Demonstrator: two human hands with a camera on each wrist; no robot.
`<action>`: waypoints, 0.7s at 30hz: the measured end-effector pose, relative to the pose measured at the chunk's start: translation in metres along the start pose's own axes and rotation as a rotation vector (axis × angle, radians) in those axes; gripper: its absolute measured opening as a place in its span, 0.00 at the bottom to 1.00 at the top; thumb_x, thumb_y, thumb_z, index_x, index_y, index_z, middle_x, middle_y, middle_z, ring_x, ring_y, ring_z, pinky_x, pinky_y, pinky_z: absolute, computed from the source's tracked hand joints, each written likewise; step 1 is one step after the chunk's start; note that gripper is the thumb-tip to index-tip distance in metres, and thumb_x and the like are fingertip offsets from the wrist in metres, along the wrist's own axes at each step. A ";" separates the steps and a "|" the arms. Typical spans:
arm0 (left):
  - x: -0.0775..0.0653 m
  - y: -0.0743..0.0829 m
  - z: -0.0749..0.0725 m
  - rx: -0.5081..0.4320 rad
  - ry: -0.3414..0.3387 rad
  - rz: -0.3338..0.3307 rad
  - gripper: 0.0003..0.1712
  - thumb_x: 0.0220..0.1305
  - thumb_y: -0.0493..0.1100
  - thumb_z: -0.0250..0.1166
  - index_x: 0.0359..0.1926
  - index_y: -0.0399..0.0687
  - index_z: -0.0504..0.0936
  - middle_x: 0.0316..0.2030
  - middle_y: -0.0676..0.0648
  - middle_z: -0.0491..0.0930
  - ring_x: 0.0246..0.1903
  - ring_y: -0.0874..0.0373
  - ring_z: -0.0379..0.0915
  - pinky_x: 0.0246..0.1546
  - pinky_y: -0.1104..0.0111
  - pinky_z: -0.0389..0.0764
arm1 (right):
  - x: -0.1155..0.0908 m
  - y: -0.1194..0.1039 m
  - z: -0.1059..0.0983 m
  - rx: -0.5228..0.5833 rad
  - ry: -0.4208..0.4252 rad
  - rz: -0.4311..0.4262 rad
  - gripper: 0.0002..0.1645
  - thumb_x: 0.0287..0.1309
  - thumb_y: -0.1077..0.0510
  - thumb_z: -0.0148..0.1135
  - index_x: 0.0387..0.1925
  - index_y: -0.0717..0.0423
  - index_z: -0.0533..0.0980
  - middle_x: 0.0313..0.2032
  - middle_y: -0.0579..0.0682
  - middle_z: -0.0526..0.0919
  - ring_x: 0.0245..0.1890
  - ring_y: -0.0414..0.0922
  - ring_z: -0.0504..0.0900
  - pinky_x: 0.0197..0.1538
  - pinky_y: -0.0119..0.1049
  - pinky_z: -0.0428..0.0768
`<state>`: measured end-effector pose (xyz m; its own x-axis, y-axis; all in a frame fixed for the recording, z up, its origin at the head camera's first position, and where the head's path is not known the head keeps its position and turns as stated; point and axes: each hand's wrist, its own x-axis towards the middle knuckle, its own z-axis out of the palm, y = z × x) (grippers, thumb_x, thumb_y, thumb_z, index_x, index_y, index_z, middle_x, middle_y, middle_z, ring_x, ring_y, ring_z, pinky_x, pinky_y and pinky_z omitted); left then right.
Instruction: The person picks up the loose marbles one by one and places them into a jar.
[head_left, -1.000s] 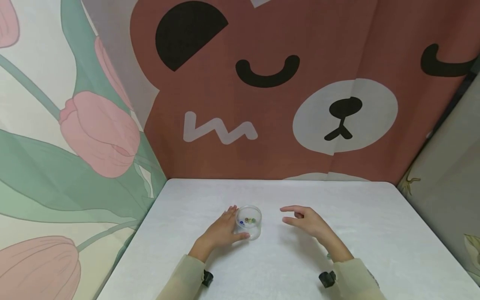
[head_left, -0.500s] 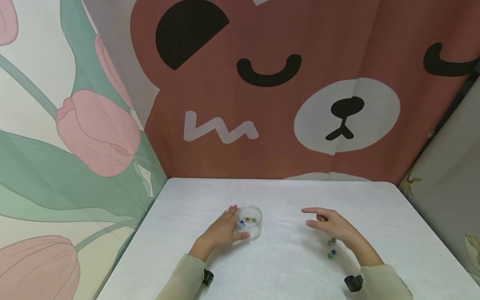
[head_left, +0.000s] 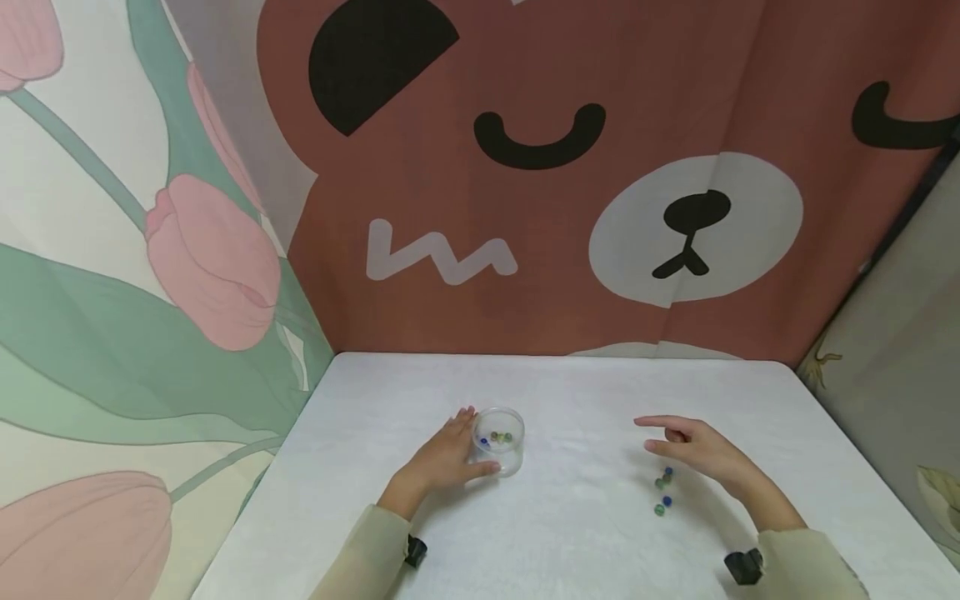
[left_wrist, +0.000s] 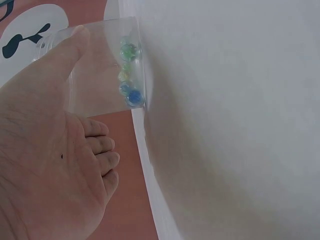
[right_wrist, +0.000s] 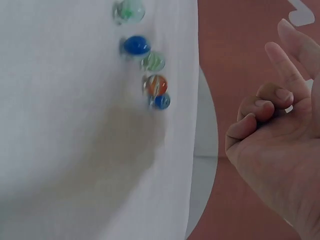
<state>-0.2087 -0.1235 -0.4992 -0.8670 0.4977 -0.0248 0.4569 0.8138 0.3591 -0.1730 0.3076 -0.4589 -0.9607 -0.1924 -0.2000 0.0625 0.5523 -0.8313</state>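
Note:
A clear plastic cup (head_left: 500, 460) stands upright on the table, with several green, yellowish and blue glass marbles (left_wrist: 128, 52) on its bottom. My left hand (head_left: 442, 458) holds it from the left, thumb along the near side and fingers towards the back. At the right, my right hand (head_left: 701, 450) hovers with thumb and index finger stretched apart and the other fingers curled, nothing between them. Below that hand lie several loose marbles: a green marble (right_wrist: 130, 11), a blue marble (right_wrist: 136, 45), a pale green marble (right_wrist: 153, 61), an orange marble (right_wrist: 156, 85) and a smaller-looking blue marble (right_wrist: 161, 101).
The white-covered table (head_left: 570, 533) reaches back to a brown curtain (head_left: 547, 292) printed with a bear. A tulip-patterned cloth (head_left: 210, 258) hangs at the left and a pale cloth (head_left: 892, 358) at the right. A small black device (head_left: 744, 567) sits at my right wrist.
My right hand has moved to the right, away from the cup, and the loose marbles its arm had mostly covered now show. The left hand and the cup have stayed in place.

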 end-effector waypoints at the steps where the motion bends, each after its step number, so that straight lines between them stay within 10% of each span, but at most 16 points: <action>1: 0.000 0.000 0.000 0.001 -0.001 -0.001 0.61 0.62 0.75 0.60 0.77 0.33 0.55 0.78 0.37 0.52 0.78 0.45 0.46 0.79 0.56 0.52 | 0.000 0.002 -0.001 -0.002 -0.005 0.002 0.37 0.61 0.43 0.70 0.67 0.52 0.75 0.26 0.47 0.62 0.29 0.42 0.63 0.29 0.35 0.65; 21: -0.001 -0.001 0.003 0.007 0.002 -0.012 0.62 0.62 0.76 0.59 0.78 0.34 0.53 0.79 0.38 0.51 0.79 0.47 0.44 0.79 0.58 0.50 | -0.010 0.036 -0.015 -0.097 -0.142 0.009 0.29 0.64 0.51 0.68 0.64 0.55 0.77 0.27 0.47 0.59 0.31 0.43 0.62 0.35 0.35 0.62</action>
<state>-0.2080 -0.1236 -0.5024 -0.8728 0.4873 -0.0276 0.4477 0.8218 0.3525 -0.1651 0.3417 -0.4784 -0.9117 -0.2964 -0.2845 0.0377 0.6292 -0.7763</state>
